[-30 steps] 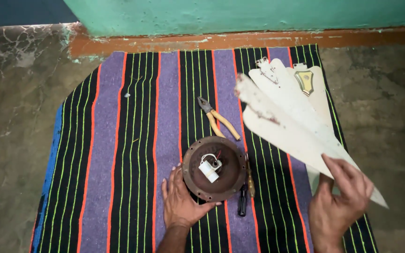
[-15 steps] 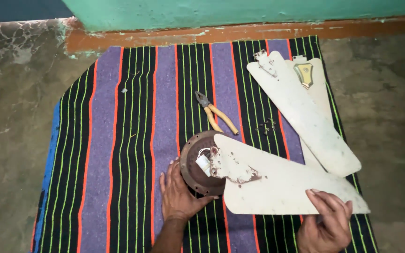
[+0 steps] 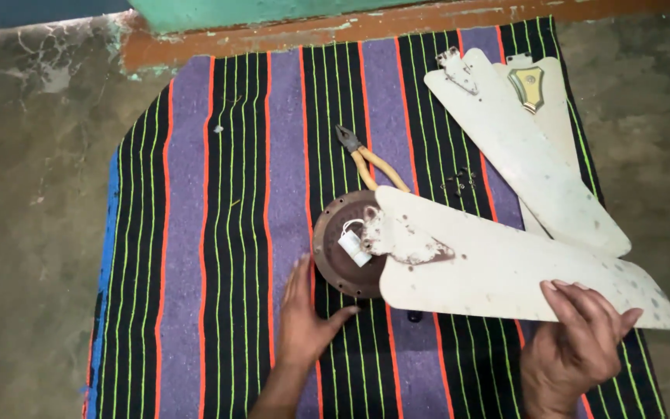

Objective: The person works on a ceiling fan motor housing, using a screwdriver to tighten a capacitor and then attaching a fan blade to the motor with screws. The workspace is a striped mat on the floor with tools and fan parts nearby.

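Nearest the camera, the right hand (image 3: 575, 345) grips the wide outer end of a cream fan blade (image 3: 505, 264), fingers (image 3: 583, 299) curled over its top face and pressed close together, the thumb out toward the right edge. To the left, the left hand (image 3: 304, 318) lies flat on the striped mat (image 3: 195, 233), fingers together and pointing far, thumb spread rightward to the near rim of the round brown motor housing (image 3: 343, 244); it grasps nothing. The held blade runs from the right hand leftward, and its rusted narrow bracket end rests over the right part of the housing. A small white capacitor with white wires (image 3: 353, 247) sits on the housing's top face, just left of the bracket. A dark small object shows under the blade's near edge; its kind cannot be told. Just beyond the housing lie pliers with yellow handles (image 3: 370, 163), jaws pointing far-left. Several small dark screws (image 3: 459, 185) lie right of the pliers. Farther right, two more cream blades (image 3: 521, 147) lie stacked on the mat, one bearing a brass-coloured emblem (image 3: 527, 87). The mat lies on a concrete floor (image 3: 32, 233), against an orange and green wall base (image 3: 273, 27).
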